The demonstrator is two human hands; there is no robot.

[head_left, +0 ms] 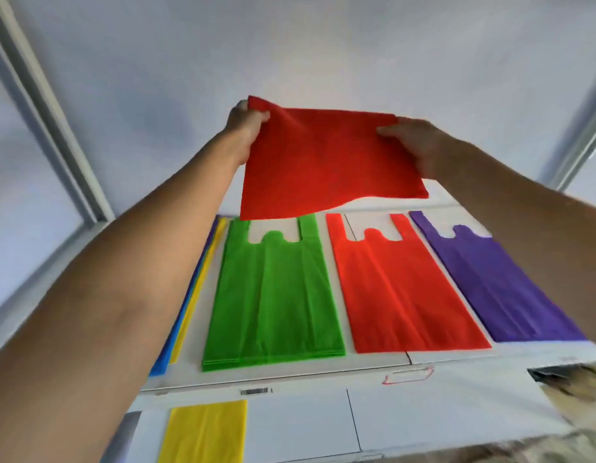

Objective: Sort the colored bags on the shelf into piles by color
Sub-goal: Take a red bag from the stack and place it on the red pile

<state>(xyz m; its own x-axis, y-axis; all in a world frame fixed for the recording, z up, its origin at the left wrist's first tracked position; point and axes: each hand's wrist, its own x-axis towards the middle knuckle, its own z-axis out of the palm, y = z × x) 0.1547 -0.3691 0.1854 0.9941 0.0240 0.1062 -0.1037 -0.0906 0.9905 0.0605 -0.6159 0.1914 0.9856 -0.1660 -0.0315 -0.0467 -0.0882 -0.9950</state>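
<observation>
I hold a red bag [323,162] up in the air above the far end of the white shelf [289,372]. My left hand [246,128] grips its upper left corner and my right hand [413,142] grips its right edge. Below it lie three flat piles side by side: green bags [273,295], red bags [400,289] and purple bags [497,282]. A mixed stack [193,295] with yellow, blue and purple edges lies at the left, partly hidden by my left arm. One yellow bag [206,429] lies on the lower surface near me.
White walls enclose the shelf at the back and sides, with a frame [56,128] at the left. A barcode label [254,391] and a red mark [406,375] sit on the front edge. A patterned surface [574,385] shows at the lower right.
</observation>
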